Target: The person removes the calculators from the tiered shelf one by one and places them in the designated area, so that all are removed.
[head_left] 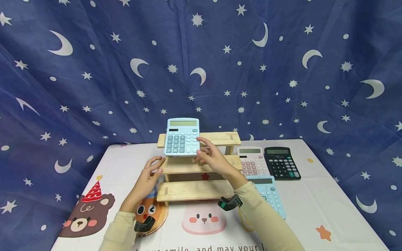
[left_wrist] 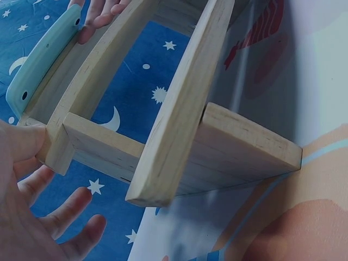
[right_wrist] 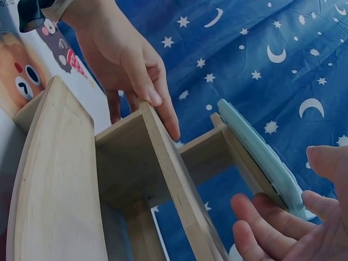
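A light-blue calculator (head_left: 182,137) stands tilted on the top step of a wooden three-step stand (head_left: 196,190), its keys facing me. My right hand (head_left: 216,160) is at the calculator's right edge. In the right wrist view, one finger touches that edge, others extend loosely behind it, and the thumb stands apart. My left hand (head_left: 149,177) holds the left end of the middle step. Its thumb and index finger lie on either side of the board in the right wrist view, while its other fingers spread loosely in the left wrist view.
Right of the stand lie a pink-and-white calculator (head_left: 251,160), a black calculator (head_left: 281,163) and a second light-blue calculator (head_left: 271,195), partly covered by my right sleeve. A printed white cloth (head_left: 314,205) covers the table. A blue star-patterned curtain (head_left: 201,52) hangs behind.
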A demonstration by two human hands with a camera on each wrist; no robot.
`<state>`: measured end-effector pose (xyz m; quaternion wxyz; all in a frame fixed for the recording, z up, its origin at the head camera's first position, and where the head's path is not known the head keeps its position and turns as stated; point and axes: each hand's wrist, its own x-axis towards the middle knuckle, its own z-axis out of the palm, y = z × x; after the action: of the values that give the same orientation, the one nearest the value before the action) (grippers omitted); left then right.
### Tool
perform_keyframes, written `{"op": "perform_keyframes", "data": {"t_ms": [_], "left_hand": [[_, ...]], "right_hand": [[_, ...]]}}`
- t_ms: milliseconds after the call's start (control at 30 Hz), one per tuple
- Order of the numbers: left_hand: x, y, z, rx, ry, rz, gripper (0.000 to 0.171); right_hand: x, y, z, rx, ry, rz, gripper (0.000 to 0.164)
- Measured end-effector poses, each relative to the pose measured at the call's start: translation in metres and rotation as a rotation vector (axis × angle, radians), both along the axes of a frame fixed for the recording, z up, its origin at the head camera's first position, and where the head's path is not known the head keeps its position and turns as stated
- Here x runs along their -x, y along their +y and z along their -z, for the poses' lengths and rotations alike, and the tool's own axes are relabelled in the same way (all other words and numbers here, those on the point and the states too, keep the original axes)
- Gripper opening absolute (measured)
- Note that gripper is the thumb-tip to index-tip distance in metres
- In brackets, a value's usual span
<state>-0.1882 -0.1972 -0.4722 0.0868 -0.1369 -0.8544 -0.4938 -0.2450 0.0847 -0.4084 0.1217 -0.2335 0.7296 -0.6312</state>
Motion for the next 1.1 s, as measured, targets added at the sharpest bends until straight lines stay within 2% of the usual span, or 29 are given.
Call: {"op": "perform_keyframes", "data": {"t_ms": [433, 867, 1100], "left_hand": [[0.0002, -0.0004, 0.0005, -0.006, -0.008, 0.001, 0.044], [0.0003, 0.0, -0.0004, -0.001, -0.007, 0.001, 0.044], [0.0011, -0.0006, 0.0003, -0.007, -0.012, -0.002, 0.045]], "right_hand": [[0.0022, -0.0053, -0.0007, 0.047, -0.022, 0.017, 0.056], [0.0022, -0.007, 0.0021, 0.112, 0.002, 0.046, 0.058], [0.0029, -0.0065, 0.0027, 0.147, -0.049, 0.061, 0.059]]}}
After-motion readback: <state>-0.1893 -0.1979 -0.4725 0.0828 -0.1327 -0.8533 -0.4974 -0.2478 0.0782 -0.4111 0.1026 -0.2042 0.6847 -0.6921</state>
